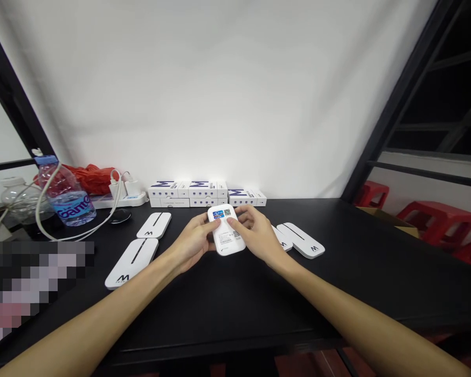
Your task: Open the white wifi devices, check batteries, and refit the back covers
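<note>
Between both hands, a white pocket Wi-Fi router (227, 242) is held above the black table, its labelled back turned towards me. My left hand (194, 238) grips its left edge, thumb pressed on the back near a blue sticker. On the opposite edge my right hand (259, 233) closes round it, its thumb also on the back; the fingers behind are partly hidden. Two similar white devices, one nearer (131, 262) and one farther (154, 225), lie to the left. Beyond my right wrist are another white device (303, 241) and one partly covered (283, 239).
White boxes (168, 192) with purple print stand stacked along the wall. A water bottle (68, 193), white cables, a power strip (139, 200) and a red plastic bag (90, 178) crowd the left back. Red stools (443, 220) stand beyond the table's right edge.
</note>
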Demonstrator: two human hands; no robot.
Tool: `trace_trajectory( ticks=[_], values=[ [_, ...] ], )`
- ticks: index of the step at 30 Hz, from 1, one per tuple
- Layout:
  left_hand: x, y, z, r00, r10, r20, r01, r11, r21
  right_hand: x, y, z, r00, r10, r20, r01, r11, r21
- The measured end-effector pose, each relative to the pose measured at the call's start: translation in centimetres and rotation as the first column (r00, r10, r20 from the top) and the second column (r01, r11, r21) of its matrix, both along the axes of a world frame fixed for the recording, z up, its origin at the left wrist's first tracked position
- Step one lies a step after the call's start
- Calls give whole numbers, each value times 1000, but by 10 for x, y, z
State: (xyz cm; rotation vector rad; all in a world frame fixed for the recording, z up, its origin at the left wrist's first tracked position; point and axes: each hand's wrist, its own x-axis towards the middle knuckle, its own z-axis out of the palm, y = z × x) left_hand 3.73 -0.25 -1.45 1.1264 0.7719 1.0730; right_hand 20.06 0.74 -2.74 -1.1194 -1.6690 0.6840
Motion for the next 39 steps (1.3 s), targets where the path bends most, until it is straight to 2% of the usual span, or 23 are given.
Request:
trace_trajectory(
  ticks=[5, 8, 12, 14, 16, 19, 21, 23, 27, 30, 32, 34, 35, 37, 39],
  values=[
    [0, -1, 2, 997, 74, 21, -75, 997, 25, -2, -3, -1, 998, 51, 27, -46, 986, -160],
    [0, 0, 6, 986, 147, 77, -151, 987, 55, -4, -5, -1, 988, 131, 77, -107, 961, -254],
    [-5, 4, 9, 985, 147, 93, -153, 986, 69, -6, -10, 1, 973, 220, 62, -207, 963, -175],
    [-8, 6, 10, 976, 215, 38, -218, 965, 144, -7, -14, 1, 963, 238, 128, -225, 968, -108],
    [-12, 7, 11, 923, 376, -86, -329, 884, 331, -8, -19, 0, 930, 251, 267, -248, 968, -46],
    [-14, 4, 12, 733, 616, -288, -354, 707, 612, -12, -26, -2, 858, 260, 443, -310, 950, 44],
    [-14, 2, 13, 632, 704, -324, -360, 637, 682, -15, -29, -2, 842, 267, 468, -338, 939, 72],
    [-12, 0, 13, 600, 741, -300, -411, 608, 680, -17, -31, -1, 848, 295, 441, -355, 933, 59],
    [-11, 2, 10, 673, 693, -259, -450, 661, 601, -19, -33, 0, 838, 414, 356, -402, 909, -112],
    [-11, 3, 9, 746, 625, -233, -413, 707, 574, -18, -33, -2, 850, 398, 344, -378, 917, -128],
    [-11, 3, 9, 775, 582, -247, -363, 729, 580, -17, -33, -4, 861, 303, 408, -302, 951, -69],
    [-12, 3, 9, 778, 555, -294, -305, 744, 594, -16, -31, -4, 867, 144, 478, -198, 978, 65],
    [-12, 3, 8, 769, 548, -329, -279, 751, 598, -15, -29, -4, 863, 72, 500, -168, 974, 150],
    [-12, 6, 5, 725, 546, -420, -236, 769, 594, -12, -25, -4, 847, 24, 532, -212, 931, 296],
    [-15, 12, 3, 641, 561, -524, -191, 777, 599, -7, -20, -4, 820, 87, 566, -328, 882, 338]
  ],
)
